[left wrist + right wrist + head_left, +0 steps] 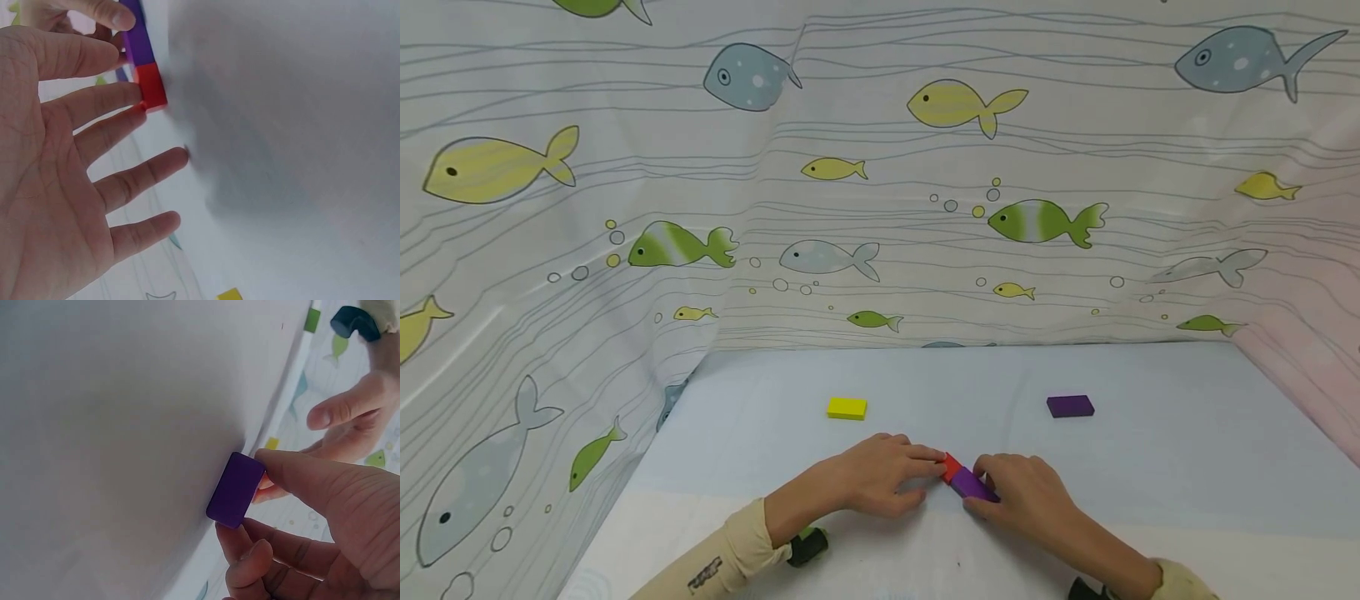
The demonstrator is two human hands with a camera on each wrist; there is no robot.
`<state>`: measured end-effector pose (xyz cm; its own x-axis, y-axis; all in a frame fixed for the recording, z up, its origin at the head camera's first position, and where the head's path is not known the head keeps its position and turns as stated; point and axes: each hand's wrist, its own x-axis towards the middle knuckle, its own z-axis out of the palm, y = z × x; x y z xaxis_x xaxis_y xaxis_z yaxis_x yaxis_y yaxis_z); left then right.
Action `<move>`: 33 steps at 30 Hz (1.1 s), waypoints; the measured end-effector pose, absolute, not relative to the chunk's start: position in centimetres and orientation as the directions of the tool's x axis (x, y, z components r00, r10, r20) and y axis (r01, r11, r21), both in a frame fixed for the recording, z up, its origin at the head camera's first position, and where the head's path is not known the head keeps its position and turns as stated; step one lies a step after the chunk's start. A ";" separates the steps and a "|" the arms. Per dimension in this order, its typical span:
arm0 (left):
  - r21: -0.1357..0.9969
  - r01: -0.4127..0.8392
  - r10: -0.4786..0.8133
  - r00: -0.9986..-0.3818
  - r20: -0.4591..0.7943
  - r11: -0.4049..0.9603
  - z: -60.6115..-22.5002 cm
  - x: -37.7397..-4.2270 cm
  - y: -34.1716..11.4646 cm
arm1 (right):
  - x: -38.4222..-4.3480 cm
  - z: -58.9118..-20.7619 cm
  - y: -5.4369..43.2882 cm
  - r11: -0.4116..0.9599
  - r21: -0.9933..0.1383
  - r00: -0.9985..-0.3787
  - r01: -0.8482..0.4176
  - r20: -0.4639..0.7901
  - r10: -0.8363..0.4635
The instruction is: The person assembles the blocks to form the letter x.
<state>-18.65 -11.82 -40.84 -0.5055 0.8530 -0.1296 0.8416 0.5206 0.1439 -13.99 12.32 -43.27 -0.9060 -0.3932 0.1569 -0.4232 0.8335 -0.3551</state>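
My left hand lies palm down with fingers stretched out and spread. Two of its fingertips touch the end of a red block. A purple block meets the red one end to end, the pair forming a slanted line on the white tabletop. Thumb and fingers of my right hand pinch this purple block at its sides. From the right wrist view, one end face of the purple block fills the grip and hides most of the red block behind it.
Farther back on the table lie a yellow block, left, and a second purple block, right. A green block sits near my left wrist. Fish-patterned cloth rises behind and beside the table.
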 end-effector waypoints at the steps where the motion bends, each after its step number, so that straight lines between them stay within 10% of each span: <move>1: 0.146 0.840 0.852 -0.506 -0.131 0.522 -40.8 -18.7 -11.8 | -14.0 -43.3 12.3 0.833 -0.356 -0.906 -0.423 0.157 -0.392; 33: 0.147 0.841 0.852 -0.502 -0.149 0.521 -40.7 -18.7 -11.8 | -14.6 -41.9 13.3 0.810 -0.389 -0.898 -0.440 0.168 -0.407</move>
<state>-18.66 -11.75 -40.70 -0.5024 0.8517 -0.1487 0.8406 0.5214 0.1467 -14.56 13.33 -41.95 -0.8977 -0.4074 0.1676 -0.4399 0.8096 -0.3887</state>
